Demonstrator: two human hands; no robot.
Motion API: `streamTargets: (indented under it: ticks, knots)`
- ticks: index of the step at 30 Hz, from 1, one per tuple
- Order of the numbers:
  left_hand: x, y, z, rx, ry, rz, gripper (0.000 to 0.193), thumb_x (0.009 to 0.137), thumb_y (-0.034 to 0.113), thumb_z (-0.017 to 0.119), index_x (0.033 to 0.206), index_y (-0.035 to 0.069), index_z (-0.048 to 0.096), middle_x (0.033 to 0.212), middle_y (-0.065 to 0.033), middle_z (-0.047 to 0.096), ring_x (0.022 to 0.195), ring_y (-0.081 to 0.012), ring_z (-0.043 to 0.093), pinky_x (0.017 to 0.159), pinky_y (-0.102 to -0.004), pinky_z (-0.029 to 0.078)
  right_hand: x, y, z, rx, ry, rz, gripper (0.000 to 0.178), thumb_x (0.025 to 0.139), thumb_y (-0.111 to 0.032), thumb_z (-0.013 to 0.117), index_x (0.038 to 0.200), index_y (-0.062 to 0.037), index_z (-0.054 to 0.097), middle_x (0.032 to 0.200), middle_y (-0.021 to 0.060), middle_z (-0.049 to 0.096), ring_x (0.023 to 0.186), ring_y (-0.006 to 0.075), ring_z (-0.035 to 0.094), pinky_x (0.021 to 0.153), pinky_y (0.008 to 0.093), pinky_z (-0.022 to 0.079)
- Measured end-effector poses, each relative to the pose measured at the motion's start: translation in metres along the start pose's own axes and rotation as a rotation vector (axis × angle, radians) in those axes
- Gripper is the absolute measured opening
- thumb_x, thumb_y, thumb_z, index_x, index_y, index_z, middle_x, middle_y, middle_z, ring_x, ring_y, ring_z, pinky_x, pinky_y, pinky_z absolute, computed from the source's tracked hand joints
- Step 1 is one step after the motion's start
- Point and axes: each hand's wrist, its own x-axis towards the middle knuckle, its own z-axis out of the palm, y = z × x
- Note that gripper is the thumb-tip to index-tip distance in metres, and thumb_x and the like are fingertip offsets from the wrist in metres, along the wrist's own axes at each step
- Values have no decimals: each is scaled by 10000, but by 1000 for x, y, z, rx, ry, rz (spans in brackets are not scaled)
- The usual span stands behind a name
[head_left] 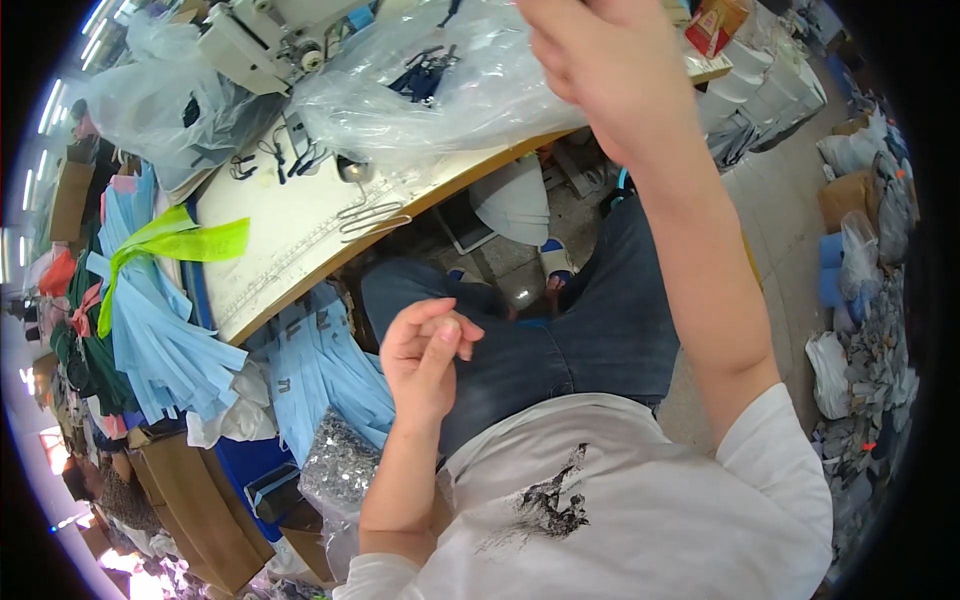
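Over my left thigh hovers my left hand, its fingers curled in and the thumb lying against them; I see nothing in it. My right hand is raised high at the top edge, where its fingertips are cut off. Beneath and beside it lies a large clear plastic bag with dark blue pieces inside. This bag covers much of the white sewing table. Behind the bag stands a white sewing machine.
A bent wire rack and small dark clips lie on the table. Light blue fabric strips and a yellow-green strip hang at its left end. More blue strips lie below, near a cardboard box. Scraps pile up at right.
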Motion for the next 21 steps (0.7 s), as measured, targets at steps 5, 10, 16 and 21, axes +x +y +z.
streamTargets:
  ticks: [5, 10, 16, 21]
  knots:
    - [49, 58, -26, 631, 305, 206, 184, 930, 86, 607, 1083, -16, 616, 822, -70, 652, 637, -107, 556, 562, -206, 423, -102, 40, 6, 563, -54, 885, 235, 929, -250, 488, 797, -68, 560, 596, -3, 476, 445, 48, 393, 364, 192, 255]
    - [153, 97, -76, 1518, 286, 460, 291, 855, 166, 681, 1109, 31, 639, 828, -72, 635, 680, -173, 570, 639, -287, 465, -199, 97, 8, 695, -161, 1293, 131, 957, -124, 485, 1058, -44, 509, 831, 70, 559, 523, 57, 410, 390, 197, 259]
    - [199, 107, -100, 1898, 182, 421, 229, 825, 184, 682, 1007, 46, 684, 928, -134, 636, 896, -321, 588, 794, -400, 468, -226, 91, 3, 592, -205, 1215, 300, 1024, -304, 463, 1087, -24, 548, 708, -5, 503, 495, 40, 368, 410, 198, 261]
    - [199, 96, -104, 1807, 154, 406, 158, 840, 169, 669, 929, 40, 683, 939, -141, 637, 901, -319, 585, 796, -404, 460, -224, 92, -2, 598, -200, 1176, 273, 1009, -229, 506, 1089, 15, 600, 711, -37, 455, 509, 20, 373, 411, 182, 256]
